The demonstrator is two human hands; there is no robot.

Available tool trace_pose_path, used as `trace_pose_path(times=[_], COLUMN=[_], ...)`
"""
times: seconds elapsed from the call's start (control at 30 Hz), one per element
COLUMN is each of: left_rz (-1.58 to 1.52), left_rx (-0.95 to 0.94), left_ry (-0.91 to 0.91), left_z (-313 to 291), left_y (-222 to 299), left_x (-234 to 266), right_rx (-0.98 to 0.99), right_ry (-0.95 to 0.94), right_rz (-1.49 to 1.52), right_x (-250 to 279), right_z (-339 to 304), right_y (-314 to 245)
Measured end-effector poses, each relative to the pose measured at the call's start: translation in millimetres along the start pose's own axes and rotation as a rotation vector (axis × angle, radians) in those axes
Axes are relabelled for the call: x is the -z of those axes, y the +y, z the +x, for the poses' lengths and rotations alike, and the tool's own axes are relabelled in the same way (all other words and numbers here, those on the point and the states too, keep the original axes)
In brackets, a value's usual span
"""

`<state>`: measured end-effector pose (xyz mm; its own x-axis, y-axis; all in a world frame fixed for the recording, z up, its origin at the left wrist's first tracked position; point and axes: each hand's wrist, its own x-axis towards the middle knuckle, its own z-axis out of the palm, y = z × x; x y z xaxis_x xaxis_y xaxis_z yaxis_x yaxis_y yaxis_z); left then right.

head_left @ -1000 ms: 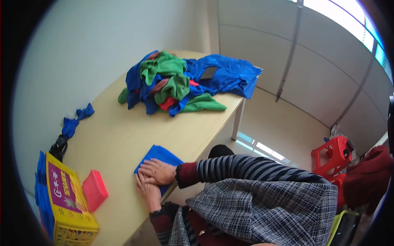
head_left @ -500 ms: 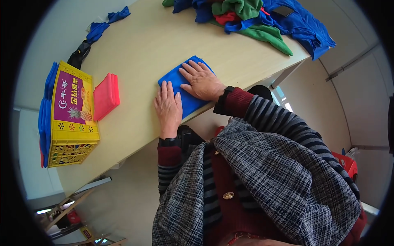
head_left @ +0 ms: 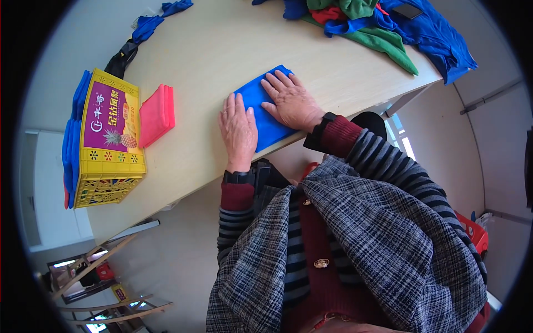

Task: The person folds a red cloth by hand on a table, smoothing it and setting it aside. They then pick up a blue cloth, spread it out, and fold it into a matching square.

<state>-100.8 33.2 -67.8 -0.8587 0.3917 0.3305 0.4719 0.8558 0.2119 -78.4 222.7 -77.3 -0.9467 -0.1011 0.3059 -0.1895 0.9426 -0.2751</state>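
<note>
A folded blue cloth (head_left: 270, 131) lies flat on the table near its front edge. My left hand (head_left: 239, 131) rests along the cloth's left side, its fingers stretched out and covering part of that edge. Flat on the upper right part of the cloth is my right hand (head_left: 293, 102), with the fingers straight and the thumb apart. Both hands press from above, and neither grips anything. To the left, a small stack of folded pink cloths (head_left: 157, 115) leans by the yellow crate.
The yellow crate (head_left: 111, 144) stands at the table's left, with folded blue cloths (head_left: 72, 147) along its far left side. A loose heap of blue, green and red cloths (head_left: 383, 44) covers the far right corner, a dark phone (head_left: 408, 10) on it. The pale table (head_left: 205, 66) ends just before me.
The whole view has shifted, so the table and its things appear farther right. My left hand has slid over the cloth's left corner. My right hand stays flat on the cloth.
</note>
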Motion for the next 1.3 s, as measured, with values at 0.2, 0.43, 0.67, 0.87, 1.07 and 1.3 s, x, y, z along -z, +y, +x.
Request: trace_pose_path(times=[0.2, 0.43, 0.67, 0.87, 1.07, 1.3], left_rz=[-0.045, 0.037, 0.046, -0.005, 0.008, -0.014], left_rx=[-0.065, -0.094, -0.071, -0.084, -0.121, -0.090], left_ry=[-0.077, -0.149, -0.166, -0.117, -0.108, -0.123], left_z=[0, -1, -3, 3, 2, -4], left_y=[8, 11, 9, 1, 9, 2], left_x=[-10, -4, -6, -7, -15, -17], right_rx=[-0.010, -0.040, -0.055, -0.057, 0.074, 0.119], right_ry=[-0.020, -0.008, -0.007, -0.036, 0.047, -0.012], right_rz=[-0.017, -0.027, -0.030, -0.020, -0.142, 0.081], right_x=[1, 5, 6, 10, 14, -7], right_z=[2, -1, -3, -2, 5, 10], right_y=[-1, 0, 7, 17, 2, -14])
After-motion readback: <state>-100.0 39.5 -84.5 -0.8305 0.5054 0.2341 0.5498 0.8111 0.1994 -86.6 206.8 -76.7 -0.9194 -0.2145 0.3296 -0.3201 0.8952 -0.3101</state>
